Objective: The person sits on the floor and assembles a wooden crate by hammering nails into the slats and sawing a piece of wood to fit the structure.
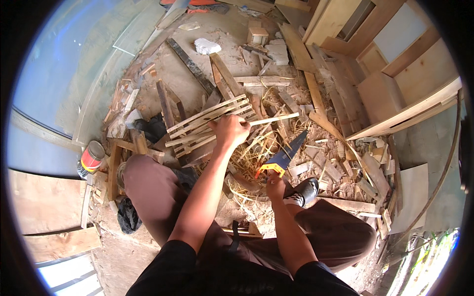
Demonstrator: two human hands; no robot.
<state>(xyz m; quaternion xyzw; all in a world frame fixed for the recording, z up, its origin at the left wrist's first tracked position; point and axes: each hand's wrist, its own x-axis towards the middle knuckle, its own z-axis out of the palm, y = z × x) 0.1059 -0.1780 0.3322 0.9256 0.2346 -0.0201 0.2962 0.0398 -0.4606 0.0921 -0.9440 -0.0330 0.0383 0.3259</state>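
Note:
My left hand (pixel 231 129) is closed on a thin pale wooden strip (pixel 276 119), whose free end sticks out to the right. Beneath and left of that hand, several similar wooden slats (pixel 195 122) lie side by side on a rough wooden support. In my right hand (pixel 275 187) is a handsaw (pixel 289 152), gripped by its orange-yellow handle. Its dark blade points away and to the right, below the strip and apart from it. The fingers of my left hand are partly hidden behind its back.
Wood offcuts (pixel 331 167) and straw-like shavings (pixel 259 148) cover the ground around the support. A red and yellow can (pixel 92 157) stands at the left. Wooden furniture frames (pixel 385 93) rise at the right, and glass panes (pixel 106 74) lean at the left. A white lump (pixel 207 46) lies farther off.

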